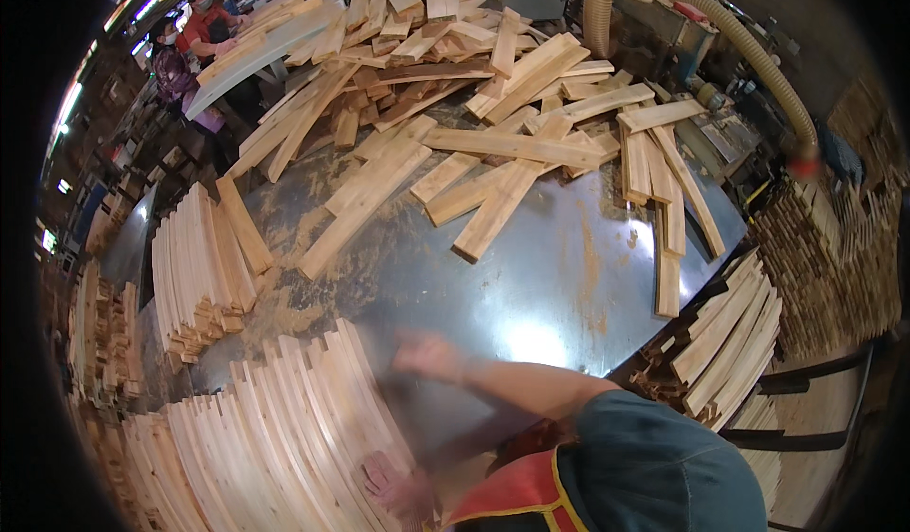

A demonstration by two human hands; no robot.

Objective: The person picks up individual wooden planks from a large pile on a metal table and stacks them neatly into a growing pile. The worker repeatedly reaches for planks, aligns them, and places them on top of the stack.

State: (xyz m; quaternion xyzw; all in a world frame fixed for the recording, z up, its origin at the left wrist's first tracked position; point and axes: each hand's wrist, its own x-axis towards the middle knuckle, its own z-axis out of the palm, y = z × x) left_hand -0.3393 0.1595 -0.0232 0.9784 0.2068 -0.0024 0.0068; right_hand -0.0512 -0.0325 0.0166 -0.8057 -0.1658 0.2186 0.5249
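Left grip (393, 485) touches long, pale, closely rowed boards (294, 418).

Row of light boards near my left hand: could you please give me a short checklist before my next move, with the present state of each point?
1. Left hand at the row of light boards: ok, it appears to be against the row's right side.
2. Right hand free of any board: cannot tell, it is blurred; no board shows in it.
3. Far ends of the row level: not ok, they are stepped.
4. Metal table free of sawdust: not ok, brown patches lie on it.
5. Loose boards apart from the row: ok, a gap shows between them.
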